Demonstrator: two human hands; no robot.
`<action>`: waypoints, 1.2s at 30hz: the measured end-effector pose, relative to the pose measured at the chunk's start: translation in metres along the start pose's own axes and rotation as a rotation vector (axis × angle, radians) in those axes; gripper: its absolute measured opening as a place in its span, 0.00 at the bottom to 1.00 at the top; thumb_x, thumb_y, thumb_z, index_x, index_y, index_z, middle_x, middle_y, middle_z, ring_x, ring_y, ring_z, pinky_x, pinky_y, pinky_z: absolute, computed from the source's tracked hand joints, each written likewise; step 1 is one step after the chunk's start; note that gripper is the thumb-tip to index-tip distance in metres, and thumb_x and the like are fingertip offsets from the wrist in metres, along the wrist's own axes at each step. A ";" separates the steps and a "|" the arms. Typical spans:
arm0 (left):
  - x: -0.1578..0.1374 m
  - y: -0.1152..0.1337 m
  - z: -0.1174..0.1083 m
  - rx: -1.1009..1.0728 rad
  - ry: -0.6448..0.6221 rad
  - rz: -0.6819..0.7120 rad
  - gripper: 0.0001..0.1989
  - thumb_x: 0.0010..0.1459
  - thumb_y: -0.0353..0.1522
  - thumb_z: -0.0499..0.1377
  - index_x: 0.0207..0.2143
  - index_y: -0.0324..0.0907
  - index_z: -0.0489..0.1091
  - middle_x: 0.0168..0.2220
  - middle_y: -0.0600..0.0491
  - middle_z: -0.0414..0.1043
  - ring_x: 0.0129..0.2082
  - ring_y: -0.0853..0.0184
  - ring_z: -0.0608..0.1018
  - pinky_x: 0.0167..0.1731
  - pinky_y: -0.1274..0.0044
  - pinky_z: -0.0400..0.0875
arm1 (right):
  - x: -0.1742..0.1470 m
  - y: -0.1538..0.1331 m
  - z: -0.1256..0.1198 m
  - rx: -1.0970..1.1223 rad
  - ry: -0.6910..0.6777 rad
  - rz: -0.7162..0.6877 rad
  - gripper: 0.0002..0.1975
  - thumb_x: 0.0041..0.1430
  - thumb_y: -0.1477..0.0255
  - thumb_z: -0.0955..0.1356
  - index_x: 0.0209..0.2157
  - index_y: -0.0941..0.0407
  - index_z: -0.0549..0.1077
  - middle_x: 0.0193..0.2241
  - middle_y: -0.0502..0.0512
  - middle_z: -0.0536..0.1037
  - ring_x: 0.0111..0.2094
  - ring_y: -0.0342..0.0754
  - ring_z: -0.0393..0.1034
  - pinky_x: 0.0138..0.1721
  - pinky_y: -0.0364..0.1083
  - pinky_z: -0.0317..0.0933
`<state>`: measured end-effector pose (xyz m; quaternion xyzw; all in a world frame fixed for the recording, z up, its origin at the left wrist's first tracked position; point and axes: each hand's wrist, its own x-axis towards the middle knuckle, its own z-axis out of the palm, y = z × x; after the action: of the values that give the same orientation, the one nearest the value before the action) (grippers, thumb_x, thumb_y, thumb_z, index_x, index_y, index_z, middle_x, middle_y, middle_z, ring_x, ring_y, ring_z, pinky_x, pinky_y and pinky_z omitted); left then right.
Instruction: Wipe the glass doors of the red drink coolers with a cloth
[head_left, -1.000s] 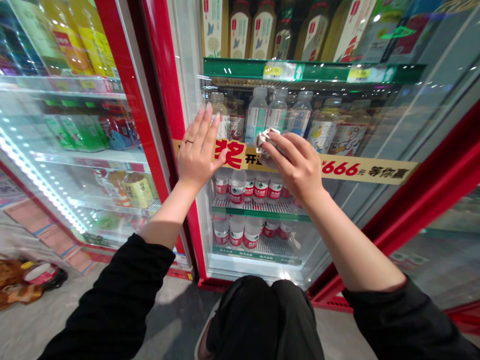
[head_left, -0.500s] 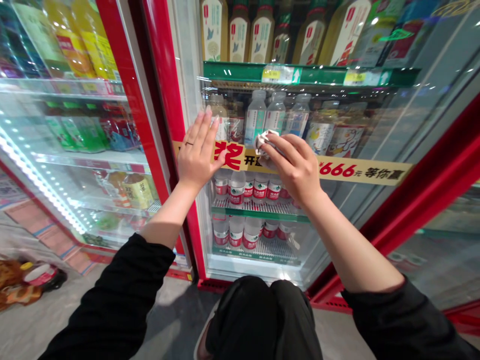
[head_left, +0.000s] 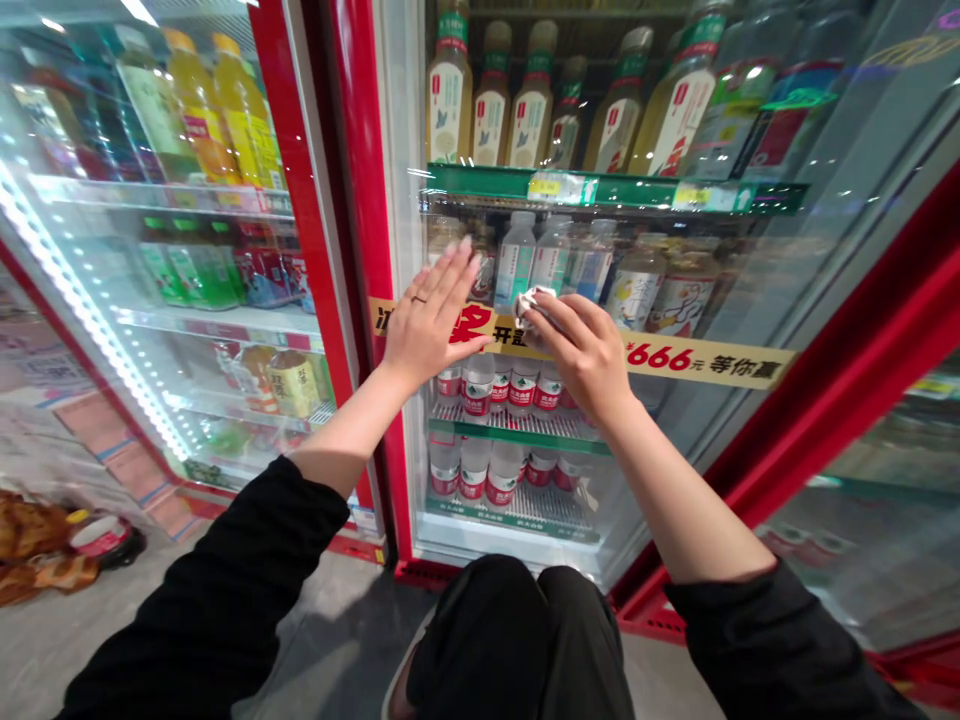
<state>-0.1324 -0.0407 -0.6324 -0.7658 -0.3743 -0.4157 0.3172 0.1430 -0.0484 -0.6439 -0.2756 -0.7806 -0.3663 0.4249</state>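
Note:
My left hand (head_left: 429,322) lies flat against the glass door of a drinks fridge, fingers stretched out, a ring on one finger. It covers part of a yellow banner strip (head_left: 705,366) with red and black lettering. To its right, my right hand (head_left: 589,350) pinches a crumpled white tissue (head_left: 534,303) at the strip's upper edge, against the door. Part of the tissue is hidden by the fingers. Behind the glass, bottles with blue-green labels (head_left: 517,258) stand just above the tissue, and red-labelled water bottles (head_left: 523,388) stand below the strip.
A second lit fridge with a red frame (head_left: 296,200) stands at the left, and another red frame (head_left: 825,420) slants along the right. On the floor at far left lies a dark bottle with a red label (head_left: 105,537) beside stacked boxes (head_left: 135,470). My knees (head_left: 517,630) are close below the door.
The view has tilted up and shifted left. My left hand has slid right over the red lettering, closer to my right hand, which still grips the tissue.

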 end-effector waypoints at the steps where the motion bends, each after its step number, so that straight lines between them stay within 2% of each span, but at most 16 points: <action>1: 0.006 0.006 -0.002 0.000 -0.014 0.012 0.52 0.68 0.54 0.62 0.83 0.49 0.40 0.82 0.47 0.46 0.82 0.52 0.50 0.82 0.56 0.46 | -0.001 0.004 -0.004 0.000 0.002 -0.004 0.28 0.74 0.78 0.69 0.69 0.41 0.74 0.64 0.54 0.83 0.62 0.58 0.78 0.64 0.64 0.76; 5: 0.028 0.024 0.004 0.004 -0.013 0.012 0.56 0.67 0.52 0.65 0.83 0.47 0.35 0.83 0.47 0.43 0.83 0.52 0.46 0.82 0.56 0.43 | 0.012 0.011 -0.007 -0.007 0.104 0.027 0.26 0.74 0.79 0.69 0.66 0.42 0.77 0.63 0.54 0.84 0.61 0.57 0.78 0.63 0.62 0.75; 8: 0.032 0.027 0.016 0.015 -0.008 0.015 0.60 0.65 0.49 0.67 0.83 0.42 0.32 0.83 0.43 0.41 0.83 0.50 0.45 0.82 0.55 0.40 | 0.028 0.005 0.002 -0.003 0.175 0.054 0.23 0.75 0.78 0.67 0.65 0.45 0.78 0.62 0.55 0.84 0.60 0.57 0.78 0.64 0.61 0.75; 10: 0.031 0.026 0.023 0.026 0.004 0.012 0.62 0.64 0.47 0.69 0.83 0.41 0.31 0.83 0.42 0.40 0.83 0.49 0.45 0.82 0.55 0.38 | 0.032 -0.001 0.006 0.010 0.164 0.054 0.23 0.76 0.78 0.66 0.65 0.46 0.78 0.63 0.55 0.83 0.61 0.56 0.78 0.65 0.61 0.74; 16: 0.028 0.022 0.027 0.015 0.035 0.013 0.62 0.63 0.53 0.67 0.83 0.46 0.32 0.83 0.46 0.40 0.83 0.51 0.45 0.83 0.55 0.39 | 0.006 0.004 -0.003 -0.010 0.028 0.002 0.26 0.74 0.78 0.69 0.68 0.43 0.75 0.64 0.55 0.82 0.62 0.58 0.77 0.64 0.64 0.75; 20: 0.028 0.024 0.025 0.013 0.043 0.003 0.60 0.64 0.57 0.64 0.83 0.47 0.33 0.83 0.48 0.42 0.83 0.51 0.46 0.83 0.56 0.41 | 0.004 0.017 -0.008 -0.009 0.105 0.077 0.26 0.73 0.78 0.69 0.67 0.41 0.75 0.63 0.54 0.83 0.61 0.60 0.77 0.64 0.65 0.74; 22: 0.028 0.024 0.026 0.011 0.056 0.001 0.59 0.65 0.57 0.63 0.83 0.48 0.33 0.83 0.49 0.42 0.83 0.52 0.47 0.83 0.56 0.41 | 0.012 0.015 -0.003 -0.005 0.172 0.135 0.26 0.75 0.77 0.67 0.67 0.41 0.75 0.63 0.54 0.83 0.61 0.60 0.77 0.65 0.66 0.73; 24: 0.027 0.024 0.027 0.009 0.063 -0.001 0.58 0.65 0.56 0.63 0.83 0.49 0.32 0.83 0.50 0.43 0.83 0.52 0.47 0.83 0.56 0.41 | 0.019 0.007 0.006 0.013 0.182 0.163 0.26 0.75 0.77 0.67 0.68 0.41 0.74 0.64 0.55 0.82 0.63 0.60 0.76 0.67 0.67 0.72; 29: 0.027 0.024 0.027 0.015 0.047 -0.012 0.58 0.65 0.52 0.63 0.83 0.47 0.33 0.83 0.50 0.44 0.83 0.51 0.45 0.83 0.53 0.41 | 0.008 -0.015 0.014 0.048 0.091 0.098 0.29 0.74 0.79 0.68 0.69 0.41 0.73 0.65 0.54 0.82 0.63 0.58 0.77 0.67 0.63 0.73; 33: 0.029 0.026 0.024 0.006 0.003 -0.031 0.59 0.63 0.53 0.63 0.83 0.48 0.32 0.83 0.55 0.42 0.84 0.52 0.42 0.82 0.50 0.44 | -0.016 -0.004 0.003 -0.035 0.125 0.031 0.28 0.74 0.78 0.68 0.70 0.42 0.72 0.63 0.55 0.83 0.59 0.58 0.79 0.61 0.62 0.77; 36: 0.029 0.026 0.023 -0.021 -0.016 -0.040 0.57 0.65 0.57 0.60 0.83 0.46 0.34 0.83 0.53 0.41 0.84 0.51 0.41 0.83 0.52 0.40 | -0.014 0.007 -0.001 -0.051 0.163 0.085 0.28 0.74 0.77 0.69 0.69 0.41 0.73 0.62 0.55 0.84 0.58 0.59 0.79 0.62 0.65 0.76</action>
<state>-0.0905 -0.0273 -0.6217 -0.7650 -0.3875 -0.4196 0.2977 0.1555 -0.0471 -0.6535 -0.2885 -0.7213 -0.3889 0.4952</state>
